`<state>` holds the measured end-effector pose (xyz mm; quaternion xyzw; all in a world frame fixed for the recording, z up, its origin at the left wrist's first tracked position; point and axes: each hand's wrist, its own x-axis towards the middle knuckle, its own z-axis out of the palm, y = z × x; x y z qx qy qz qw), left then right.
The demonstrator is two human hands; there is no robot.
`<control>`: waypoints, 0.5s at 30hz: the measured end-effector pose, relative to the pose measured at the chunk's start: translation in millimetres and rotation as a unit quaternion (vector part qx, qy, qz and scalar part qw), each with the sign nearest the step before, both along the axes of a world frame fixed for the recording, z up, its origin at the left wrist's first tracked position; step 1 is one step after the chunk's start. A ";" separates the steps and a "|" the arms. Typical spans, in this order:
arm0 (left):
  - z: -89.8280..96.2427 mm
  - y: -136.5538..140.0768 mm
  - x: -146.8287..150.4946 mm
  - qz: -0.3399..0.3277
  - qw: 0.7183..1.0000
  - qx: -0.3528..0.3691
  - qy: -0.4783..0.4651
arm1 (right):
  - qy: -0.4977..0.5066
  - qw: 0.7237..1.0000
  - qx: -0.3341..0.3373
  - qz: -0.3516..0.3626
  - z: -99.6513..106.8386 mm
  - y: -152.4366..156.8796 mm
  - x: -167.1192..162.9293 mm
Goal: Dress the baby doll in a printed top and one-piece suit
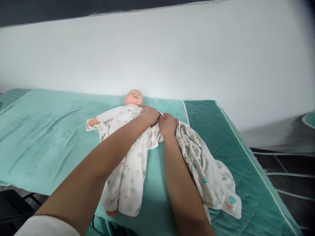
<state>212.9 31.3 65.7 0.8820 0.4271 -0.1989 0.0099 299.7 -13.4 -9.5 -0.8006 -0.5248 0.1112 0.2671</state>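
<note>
A baby doll [134, 98] lies on its back with its head toward the wall, dressed in a white printed baby outfit [132, 175]. Its hand on the left side pokes out of a sleeve [108, 114]. My left hand [151, 114] is closed by the doll's shoulder on the right side. Close beside it, my right hand [168, 125] is closed too, and white sleeve cloth shows between the two. The doll's other hand is hidden. A second white printed baby garment [204, 173], with buttons, trails to the right from beside my right hand.
The doll lies on a light green sheet [49, 131] spread over a darker green quilted bed cover [228, 157]. A white wall [157, 52] stands right behind the bed. Dark floor [290, 183] shows past the right edge, and a black object [14, 206] sits at lower left.
</note>
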 end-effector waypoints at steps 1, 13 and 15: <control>2.2 0.4 -1.5 -0.007 1.000 0.003 0.002 | 0.006 1.000 0.001 -0.003 0.0 0.2 0.9; 45.6 0.0 -69.5 0.013 0.997 0.065 0.039 | 0.204 0.971 0.124 -0.013 -10.8 -1.1 13.7; 52.3 0.6 -79.7 0.019 0.997 0.071 0.037 | 0.228 0.964 0.140 -0.013 -14.3 2.3 15.5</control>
